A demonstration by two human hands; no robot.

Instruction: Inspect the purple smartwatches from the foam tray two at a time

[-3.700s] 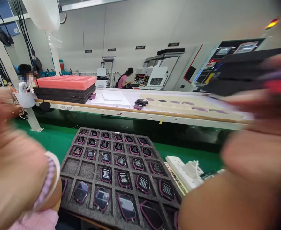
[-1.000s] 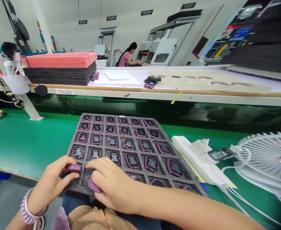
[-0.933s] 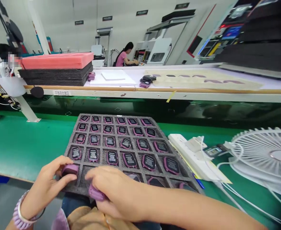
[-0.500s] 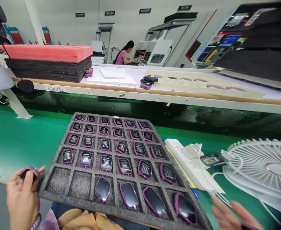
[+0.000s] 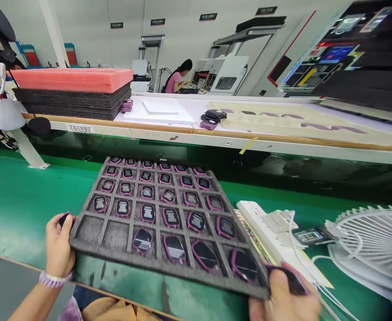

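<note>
A grey foam tray (image 5: 116,236) with square pockets lies in front of me, most pockets holding a purple-framed smartwatch; the two at the near left are bare. Rows farther back have small text lit on their screens; the nearest watches (image 5: 172,248) look dark and glossy. My left hand (image 5: 58,249) is closed at the tray's near left corner, a smartwatch (image 5: 64,219) pinched under the thumb. At the near right corner my right hand (image 5: 287,301) is closed too, with the thumb over another purple-framed smartwatch (image 5: 292,281); its fingers reach below the tray.
Right of the tray are a white power strip (image 5: 266,232) with cables and a white fan (image 5: 379,245). A shelf (image 5: 169,129) crosses behind, bearing a foam stack (image 5: 72,96), papers and more watches. A co-worker (image 5: 176,80) sits far back. The green mat (image 5: 15,196) extends left.
My left hand has come right to the tray's corner, and my right hand has come left onto the opposite corner. The tray has moved away from me; green mat now shows before its near edge.
</note>
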